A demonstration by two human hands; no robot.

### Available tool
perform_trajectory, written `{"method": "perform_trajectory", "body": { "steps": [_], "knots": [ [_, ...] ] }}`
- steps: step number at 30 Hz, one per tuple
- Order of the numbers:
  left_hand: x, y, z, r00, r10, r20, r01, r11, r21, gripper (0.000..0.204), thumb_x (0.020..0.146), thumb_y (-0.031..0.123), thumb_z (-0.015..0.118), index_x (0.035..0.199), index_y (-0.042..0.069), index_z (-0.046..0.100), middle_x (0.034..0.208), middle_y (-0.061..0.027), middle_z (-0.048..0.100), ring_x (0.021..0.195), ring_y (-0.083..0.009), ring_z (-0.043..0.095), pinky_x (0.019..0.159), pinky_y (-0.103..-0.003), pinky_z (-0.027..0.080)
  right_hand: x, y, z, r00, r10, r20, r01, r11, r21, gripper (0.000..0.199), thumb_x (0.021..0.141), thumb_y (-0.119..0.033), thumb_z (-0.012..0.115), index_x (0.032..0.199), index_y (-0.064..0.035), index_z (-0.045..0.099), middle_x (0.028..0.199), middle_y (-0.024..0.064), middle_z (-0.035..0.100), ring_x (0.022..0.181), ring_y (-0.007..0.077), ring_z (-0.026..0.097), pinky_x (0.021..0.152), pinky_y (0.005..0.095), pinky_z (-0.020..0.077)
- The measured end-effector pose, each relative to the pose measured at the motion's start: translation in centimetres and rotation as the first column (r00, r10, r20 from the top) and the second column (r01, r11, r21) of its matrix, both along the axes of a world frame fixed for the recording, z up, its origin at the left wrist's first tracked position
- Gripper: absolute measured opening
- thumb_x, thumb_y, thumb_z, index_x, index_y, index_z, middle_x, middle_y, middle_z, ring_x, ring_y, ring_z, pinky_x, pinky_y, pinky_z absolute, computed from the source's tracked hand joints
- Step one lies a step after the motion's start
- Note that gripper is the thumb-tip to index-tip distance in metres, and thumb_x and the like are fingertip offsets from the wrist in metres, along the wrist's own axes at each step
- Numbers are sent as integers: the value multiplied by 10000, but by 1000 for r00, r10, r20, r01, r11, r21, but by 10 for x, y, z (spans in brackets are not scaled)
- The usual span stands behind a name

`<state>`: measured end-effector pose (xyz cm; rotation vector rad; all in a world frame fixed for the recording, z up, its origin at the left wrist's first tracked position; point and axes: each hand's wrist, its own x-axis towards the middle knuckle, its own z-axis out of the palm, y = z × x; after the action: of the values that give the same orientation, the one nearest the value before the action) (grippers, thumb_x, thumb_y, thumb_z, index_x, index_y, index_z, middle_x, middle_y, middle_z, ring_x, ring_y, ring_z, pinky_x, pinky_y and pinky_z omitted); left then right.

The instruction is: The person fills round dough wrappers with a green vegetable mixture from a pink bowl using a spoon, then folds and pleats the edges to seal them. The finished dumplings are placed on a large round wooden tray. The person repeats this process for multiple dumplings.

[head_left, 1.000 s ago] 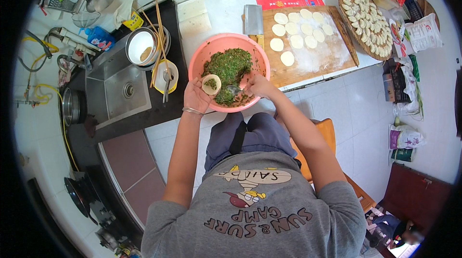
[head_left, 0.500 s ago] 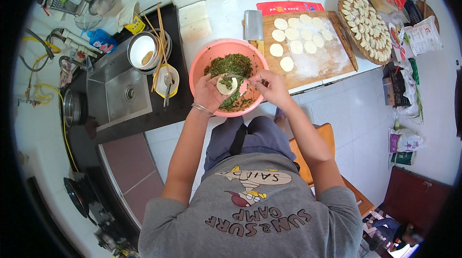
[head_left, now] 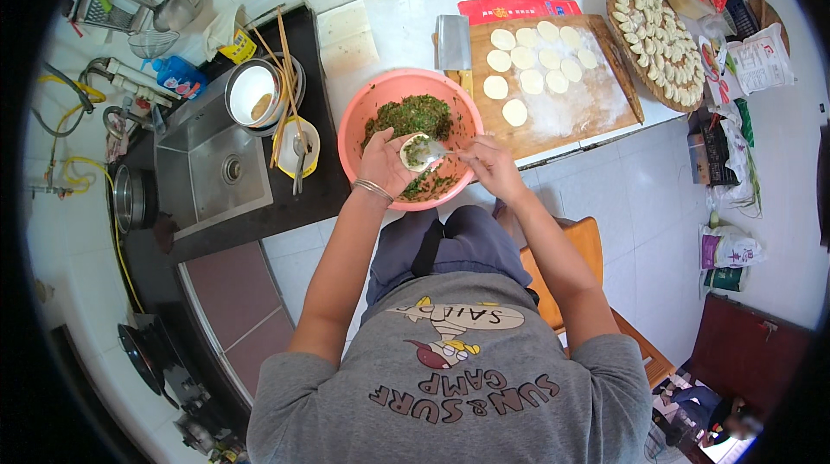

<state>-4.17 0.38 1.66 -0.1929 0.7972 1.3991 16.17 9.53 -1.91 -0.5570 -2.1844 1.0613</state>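
Observation:
My left hand cradles a round dumpling wrapper on its palm and fingers, over the pink bowl. Pinched in my right hand is a metal spoon, its head against the wrapper. Some green filling lies on the wrapper, partly covered by the spoon. Chopped green filling is heaped at the far side of the bowl, with more smeared on its near wall. Several flat wrappers lie on the floured wooden board to the right.
A cleaver lies between bowl and board. The rolling pin rests along the board's right edge. A round tray of folded dumplings stands far right. Left are the sink, a pot, chopsticks and a yellow-rimmed bowl.
My right hand has lowered slightly, and the spoon's head has swung over the wrapper. The left hand and wrapper have shifted a little right.

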Motion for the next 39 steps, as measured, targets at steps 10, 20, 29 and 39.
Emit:
{"method": "perform_trajectory", "body": {
  "steps": [10,20,29,39],
  "knots": [
    [-4,3,-7,999,-2,-50,3,1000,28,517,956,317,292,1199,-110,455,1170,-225,553,1097,-315,564,982,-466,446,18,10,-6,995,-101,-9,91,925,-368,57,843,39,582,875,18,624,827,64,587,751,135,554,682,245,439],
    [-1,1,1,1000,-14,-4,14,996,94,515,960,310,295,1209,-117,438,1205,-245,528,1144,-345,534,995,-489,433,1,1,17,981,-193,-14,189,971,-147,88,772,70,589,830,16,627,762,104,584,709,232,568,630,307,446],
    [2,5,0,1000,-19,9,18,991,129,508,961,314,299,1220,-108,415,1212,-245,508,1125,-346,532,983,-512,429,1,-10,17,970,-244,-5,244,970,11,118,762,53,572,849,-2,629,744,128,541,725,297,558,641,363,453],
    [3,9,-4,998,-60,-28,63,989,137,542,971,329,270,1246,-116,410,1223,-259,520,1158,-350,523,1014,-480,410,3,-15,21,969,-242,-37,245,957,152,87,742,55,609,812,5,623,725,124,530,694,299,552,605,374,451]
  ]
}}
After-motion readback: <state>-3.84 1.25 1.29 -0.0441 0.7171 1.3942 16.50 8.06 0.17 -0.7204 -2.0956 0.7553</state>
